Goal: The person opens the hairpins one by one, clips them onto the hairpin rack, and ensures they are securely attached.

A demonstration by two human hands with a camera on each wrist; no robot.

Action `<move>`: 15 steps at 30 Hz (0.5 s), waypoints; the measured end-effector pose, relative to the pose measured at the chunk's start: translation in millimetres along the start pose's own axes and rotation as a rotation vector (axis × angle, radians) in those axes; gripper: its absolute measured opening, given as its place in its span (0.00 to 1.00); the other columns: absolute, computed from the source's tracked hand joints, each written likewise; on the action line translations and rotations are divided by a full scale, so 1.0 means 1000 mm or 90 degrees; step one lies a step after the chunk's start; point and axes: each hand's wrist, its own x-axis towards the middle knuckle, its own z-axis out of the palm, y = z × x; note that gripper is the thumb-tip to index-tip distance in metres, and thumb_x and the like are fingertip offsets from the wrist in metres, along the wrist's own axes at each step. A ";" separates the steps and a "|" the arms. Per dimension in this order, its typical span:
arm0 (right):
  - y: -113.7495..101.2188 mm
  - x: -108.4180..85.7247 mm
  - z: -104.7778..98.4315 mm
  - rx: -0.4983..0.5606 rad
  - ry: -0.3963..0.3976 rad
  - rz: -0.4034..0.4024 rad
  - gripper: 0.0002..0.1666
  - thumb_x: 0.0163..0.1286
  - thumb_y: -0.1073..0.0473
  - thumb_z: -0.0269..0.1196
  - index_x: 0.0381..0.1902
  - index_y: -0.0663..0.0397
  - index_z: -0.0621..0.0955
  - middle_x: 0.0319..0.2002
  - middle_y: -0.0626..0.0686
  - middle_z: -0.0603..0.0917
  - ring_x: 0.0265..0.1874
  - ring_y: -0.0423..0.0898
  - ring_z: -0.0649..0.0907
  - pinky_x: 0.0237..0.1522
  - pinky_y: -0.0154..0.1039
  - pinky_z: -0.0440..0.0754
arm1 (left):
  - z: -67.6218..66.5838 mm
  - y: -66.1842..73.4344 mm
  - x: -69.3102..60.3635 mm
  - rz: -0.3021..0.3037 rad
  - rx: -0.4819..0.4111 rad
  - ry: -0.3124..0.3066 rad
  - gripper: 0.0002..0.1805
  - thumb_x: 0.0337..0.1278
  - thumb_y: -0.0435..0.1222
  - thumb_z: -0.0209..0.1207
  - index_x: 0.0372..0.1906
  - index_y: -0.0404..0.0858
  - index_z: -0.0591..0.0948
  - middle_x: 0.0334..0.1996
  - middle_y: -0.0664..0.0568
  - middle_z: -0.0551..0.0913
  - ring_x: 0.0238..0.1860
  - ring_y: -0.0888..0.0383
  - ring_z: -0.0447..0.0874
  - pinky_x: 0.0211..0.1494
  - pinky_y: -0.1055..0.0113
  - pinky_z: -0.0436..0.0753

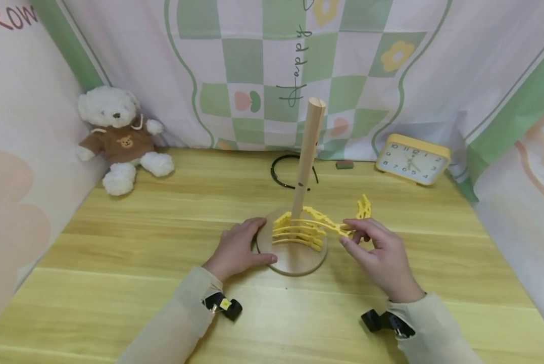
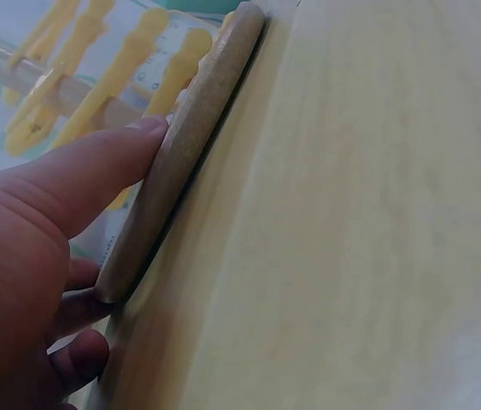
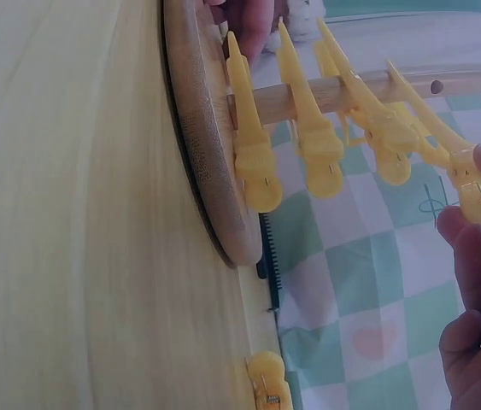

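A wooden dowel (image 1: 305,151) rises from a round wooden base (image 1: 292,264). Several yellow hair clips (image 3: 313,137) sit one above another around the lower dowel. My left hand (image 1: 240,248) grips the left rim of the base, with the thumb on its top face and the other fingers around the edge. Between thumb and fingertips, my right hand (image 1: 385,258) pinches the handle end of another yellow hair clip (image 3: 464,171). That clip's two arms are spread about the dowel, above the others. Just beyond the right hand, one more yellow clip (image 1: 364,207) lies on the table.
Behind the stand is a black headband (image 1: 276,174), with a small brown block (image 1: 344,165) to its right. A yellow clock (image 1: 412,159) stands at the back right. At the back left sits a white plush toy (image 1: 124,139). Patterned cloth (image 1: 244,60) encloses the table.
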 end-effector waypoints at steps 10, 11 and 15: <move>-0.003 0.006 0.006 0.010 -0.015 0.002 0.18 0.58 0.71 0.73 0.47 0.56 0.86 0.31 0.41 0.81 0.31 0.36 0.77 0.28 0.30 0.73 | 0.001 -0.001 0.000 0.003 0.010 0.003 0.56 0.44 0.63 0.72 0.76 0.45 0.64 0.75 0.52 0.65 0.71 0.45 0.66 0.69 0.42 0.61; -0.004 0.007 0.006 0.011 -0.017 0.005 0.18 0.58 0.71 0.73 0.47 0.56 0.86 0.31 0.41 0.81 0.31 0.36 0.77 0.27 0.30 0.72 | 0.001 -0.001 0.000 0.005 0.012 0.003 0.55 0.44 0.63 0.72 0.76 0.45 0.64 0.75 0.52 0.65 0.71 0.45 0.66 0.69 0.42 0.61; -0.004 0.009 0.007 0.013 -0.019 0.012 0.18 0.59 0.71 0.73 0.48 0.55 0.86 0.30 0.41 0.80 0.30 0.36 0.76 0.23 0.30 0.70 | 0.000 0.000 0.000 0.012 0.019 0.005 0.55 0.45 0.63 0.71 0.76 0.44 0.64 0.75 0.51 0.66 0.70 0.44 0.67 0.68 0.42 0.63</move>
